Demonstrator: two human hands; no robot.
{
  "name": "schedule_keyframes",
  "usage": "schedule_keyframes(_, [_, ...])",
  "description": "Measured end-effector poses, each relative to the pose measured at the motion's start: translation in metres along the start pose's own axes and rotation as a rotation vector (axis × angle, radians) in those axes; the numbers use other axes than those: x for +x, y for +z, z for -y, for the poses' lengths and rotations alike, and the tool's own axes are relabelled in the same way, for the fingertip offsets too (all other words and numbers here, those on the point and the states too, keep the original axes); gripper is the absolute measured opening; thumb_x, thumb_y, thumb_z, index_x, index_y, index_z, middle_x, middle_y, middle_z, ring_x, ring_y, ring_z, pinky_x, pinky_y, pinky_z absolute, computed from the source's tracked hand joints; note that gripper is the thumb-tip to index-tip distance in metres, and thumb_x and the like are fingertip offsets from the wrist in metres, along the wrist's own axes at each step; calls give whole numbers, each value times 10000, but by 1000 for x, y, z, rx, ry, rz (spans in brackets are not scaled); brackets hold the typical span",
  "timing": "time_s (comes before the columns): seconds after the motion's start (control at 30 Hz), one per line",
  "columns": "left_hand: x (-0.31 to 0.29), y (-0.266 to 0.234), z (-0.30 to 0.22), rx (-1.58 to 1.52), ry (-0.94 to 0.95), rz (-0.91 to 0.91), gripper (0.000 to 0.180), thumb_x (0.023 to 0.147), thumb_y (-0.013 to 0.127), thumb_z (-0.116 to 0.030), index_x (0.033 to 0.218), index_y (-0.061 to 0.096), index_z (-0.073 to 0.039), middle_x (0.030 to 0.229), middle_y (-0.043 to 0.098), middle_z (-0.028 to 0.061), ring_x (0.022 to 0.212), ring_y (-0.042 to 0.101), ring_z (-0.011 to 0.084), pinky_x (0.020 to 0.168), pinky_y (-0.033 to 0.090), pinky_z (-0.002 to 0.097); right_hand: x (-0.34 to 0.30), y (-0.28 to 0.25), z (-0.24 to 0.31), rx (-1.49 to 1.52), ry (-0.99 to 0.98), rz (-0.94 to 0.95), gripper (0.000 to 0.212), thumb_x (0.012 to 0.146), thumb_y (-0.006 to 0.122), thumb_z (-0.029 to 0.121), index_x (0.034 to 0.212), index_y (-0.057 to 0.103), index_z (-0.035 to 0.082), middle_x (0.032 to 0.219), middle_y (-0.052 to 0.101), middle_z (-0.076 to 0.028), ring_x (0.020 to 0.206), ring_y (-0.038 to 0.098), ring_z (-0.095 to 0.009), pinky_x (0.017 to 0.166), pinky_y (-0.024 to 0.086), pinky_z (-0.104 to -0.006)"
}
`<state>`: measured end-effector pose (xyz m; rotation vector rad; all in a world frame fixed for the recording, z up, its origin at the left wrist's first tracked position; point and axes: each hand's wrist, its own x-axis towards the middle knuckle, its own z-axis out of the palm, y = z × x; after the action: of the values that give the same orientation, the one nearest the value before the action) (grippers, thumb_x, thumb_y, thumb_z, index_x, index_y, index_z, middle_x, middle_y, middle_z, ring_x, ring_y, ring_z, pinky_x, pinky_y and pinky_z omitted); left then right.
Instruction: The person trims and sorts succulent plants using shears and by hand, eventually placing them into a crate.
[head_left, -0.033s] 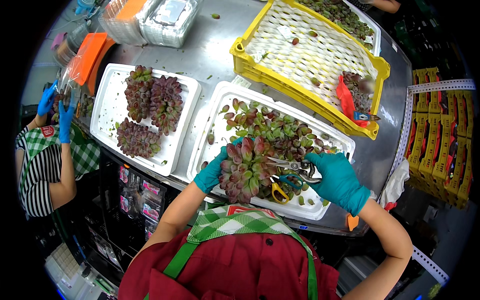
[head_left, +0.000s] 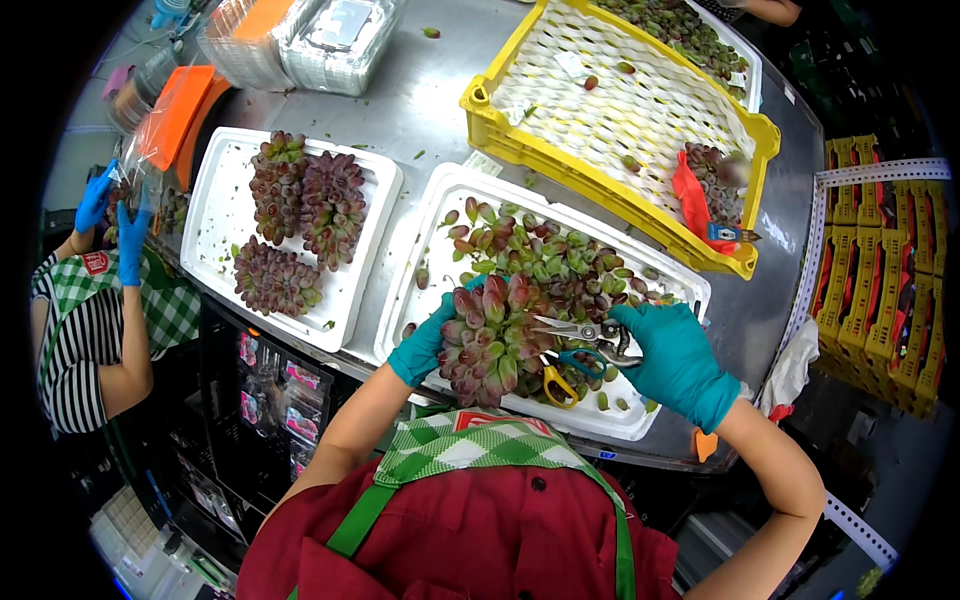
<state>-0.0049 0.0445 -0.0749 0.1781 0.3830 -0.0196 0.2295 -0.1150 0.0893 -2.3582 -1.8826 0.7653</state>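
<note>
My left hand (head_left: 425, 343), in a teal glove, is closed around the side of a cluster of plump red-green succulent rosettes (head_left: 485, 345); most of its fingers are hidden behind the leaves. From the right, my gloved right hand (head_left: 672, 358) grips a pair of metal pruning shears (head_left: 590, 330), their blades pointing at the cluster's right side. Both hands are over a white tray (head_left: 420, 235) of loose leaves and succulent pieces (head_left: 545, 250). Scissors with one yellow and one blue handle loop (head_left: 558, 388) lie beneath the shears, their blades hidden.
A second white tray (head_left: 215, 210) at left holds three succulent clusters (head_left: 333, 205). Beyond stand a yellow crate (head_left: 620, 190), with a dark succulent (head_left: 712, 180) inside, and clear plastic containers (head_left: 340, 45). At far left, a co-worker's blue-gloved hands (head_left: 130, 240) are busy.
</note>
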Motion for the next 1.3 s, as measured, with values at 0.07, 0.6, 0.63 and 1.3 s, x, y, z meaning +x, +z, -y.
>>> schedule_keyframes(0.07, [1,2,0,28,26,11,539,917,321,-409,1356,232,-110,1375,289,68,1233,334,208,1026,285,357,-1,-1,4,-74,-24,-53,462,601,677,162,1034,543,76,785,553,-110,733,533,-285,695,404,-384])
schedule_keyframes(0.6, [7,-28,9,-14,-20,-15,561,901,369,-413,1356,231,-115,1357,315,88,1214,364,224,1004,324,364,13,-4,10,-429,-73,13,575,582,630,115,1127,456,55,801,499,-72,772,498,-235,746,355,-356])
schedule_keyframes(0.63, [8,-31,10,-23,-15,-9,556,900,371,-409,1352,238,-114,1353,320,89,1211,367,224,1001,328,364,13,-5,9,-398,-71,27,577,579,639,122,1124,461,56,798,504,-70,769,501,-235,748,357,-354])
schedule_keyframes(1.3, [8,-18,1,-16,-42,23,514,897,398,-344,1330,275,-96,1306,368,119,1172,405,254,981,348,389,-3,-10,38,362,177,295,502,703,638,403,1012,573,13,755,612,-185,712,597,-335,661,473,-405])
